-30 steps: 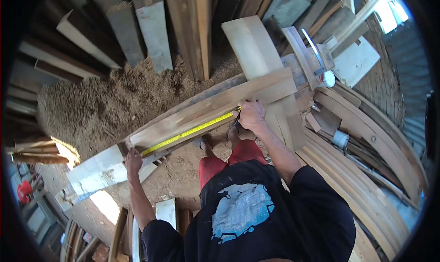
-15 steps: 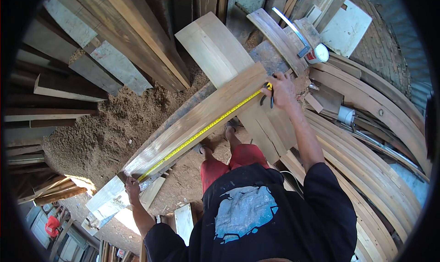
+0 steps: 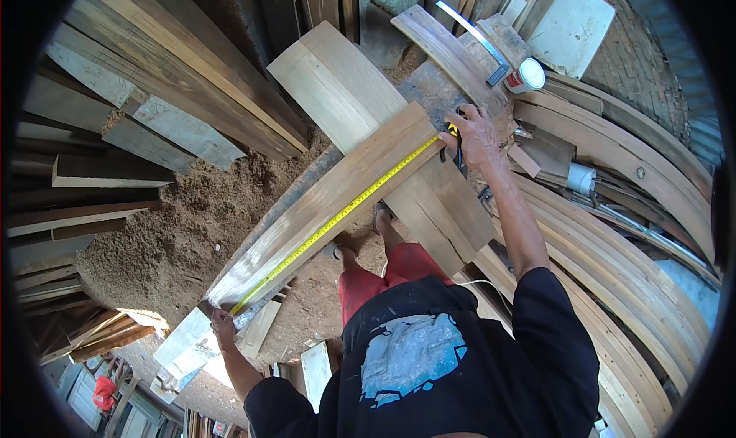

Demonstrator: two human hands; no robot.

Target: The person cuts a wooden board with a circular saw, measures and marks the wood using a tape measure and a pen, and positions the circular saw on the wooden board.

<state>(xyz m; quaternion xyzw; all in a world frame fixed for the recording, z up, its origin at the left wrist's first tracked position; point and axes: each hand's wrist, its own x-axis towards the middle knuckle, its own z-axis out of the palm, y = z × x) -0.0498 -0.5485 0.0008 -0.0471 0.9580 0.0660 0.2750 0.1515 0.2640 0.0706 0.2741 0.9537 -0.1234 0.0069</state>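
A yellow tape measure blade (image 3: 337, 225) is stretched lengthwise along a long wooden board (image 3: 318, 196), close to its near edge. At the board's lower left end my left hand (image 3: 224, 326) is closed on the blade's end; the tip itself is hidden by the fingers. Near the upper right end my right hand (image 3: 478, 140) grips the black and yellow tape measure case (image 3: 452, 135). Crosswise under the long board lie a pale wide board (image 3: 333, 85) on the far side and another wide board (image 3: 443, 212) on the near side.
Sawdust (image 3: 184, 246) is heaped at left beneath leaning planks (image 3: 192, 62). A try square (image 3: 479, 39) and a white tub (image 3: 527, 76) stand beyond my right hand. Stacked curved boards (image 3: 606, 277) fill the right side. A red item (image 3: 104, 392) shows at lower left.
The view has shifted slightly. My right hand, with the tape measure case, has moved a little farther past the board's upper end. The left hand stays at the lower end.
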